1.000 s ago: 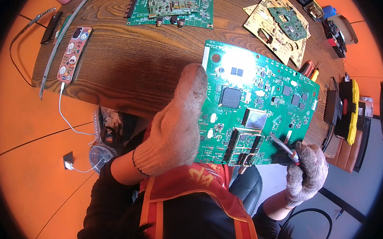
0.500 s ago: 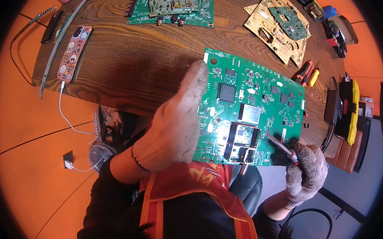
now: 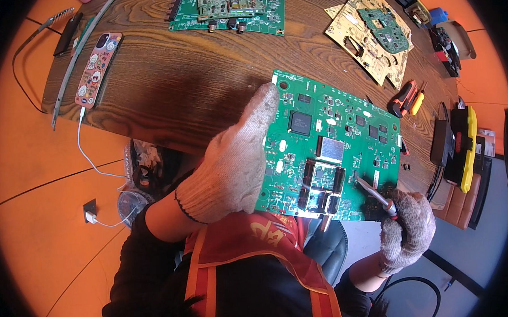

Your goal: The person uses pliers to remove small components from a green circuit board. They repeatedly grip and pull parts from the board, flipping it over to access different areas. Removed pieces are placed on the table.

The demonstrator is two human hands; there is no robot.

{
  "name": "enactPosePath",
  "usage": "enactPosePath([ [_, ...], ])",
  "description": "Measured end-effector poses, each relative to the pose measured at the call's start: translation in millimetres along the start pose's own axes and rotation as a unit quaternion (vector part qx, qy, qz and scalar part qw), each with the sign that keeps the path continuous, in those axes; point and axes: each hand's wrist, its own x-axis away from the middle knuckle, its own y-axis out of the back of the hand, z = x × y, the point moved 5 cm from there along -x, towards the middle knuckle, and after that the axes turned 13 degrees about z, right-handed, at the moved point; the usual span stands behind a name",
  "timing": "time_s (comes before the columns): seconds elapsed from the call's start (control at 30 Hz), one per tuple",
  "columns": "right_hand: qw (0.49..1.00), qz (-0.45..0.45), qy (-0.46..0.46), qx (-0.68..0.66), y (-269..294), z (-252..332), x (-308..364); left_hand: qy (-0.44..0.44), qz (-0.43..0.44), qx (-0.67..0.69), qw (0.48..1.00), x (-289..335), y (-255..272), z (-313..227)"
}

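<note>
A green circuit board is held up and tilted over my lap, at the table's near edge. My left hand, in a pale knitted glove, grips it by the left edge; the fingers behind it are hidden. In my right hand, gloved too, is a screwdriver with a metal shaft and a bit of red at the handle. Its tip lies at the board's lower right part; whether it touches is hard to tell. Near it on the board sit a silver shield can and a shiny metal frame.
On the wooden table lie stacked green boards, tan boards with a small green one on top, and a phone on a white cable. Red-handled pliers, a yellow-handled tool and a yellow-black case are at right.
The circuit board has tilted slightly, its far edge now lower in the picture, and the glare on its chips has faded. My right hand with the screwdriver has barely moved.
</note>
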Motion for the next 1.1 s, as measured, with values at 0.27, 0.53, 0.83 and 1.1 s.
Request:
enactPosePath([
  [0.27, 0.999, 0.024, -0.029, -0.008, -0.2, 0.5, -4.7, 0.003, 0.053, 0.026, 0.998, 0.9, 0.0, -2.2],
  [0.53, 0.894, 0.115, -0.206, -0.381, -11.9, -8.7, -15.5, -0.014, 0.035, -0.269, 0.963, 20.4, -32.1, -24.0],
  [0.83, 0.891, 0.191, -0.206, -0.356, -1.2, -4.0, -24.8, 0.015, 0.098, -0.402, 0.91, 33.7, -50.8, -28.6],
  [1.1, 0.793, 0.241, -0.284, -0.482, -8.9, -19.8, -29.3, 0.034, 0.096, -0.462, 0.881, 30.9, -51.4, -33.8],
])
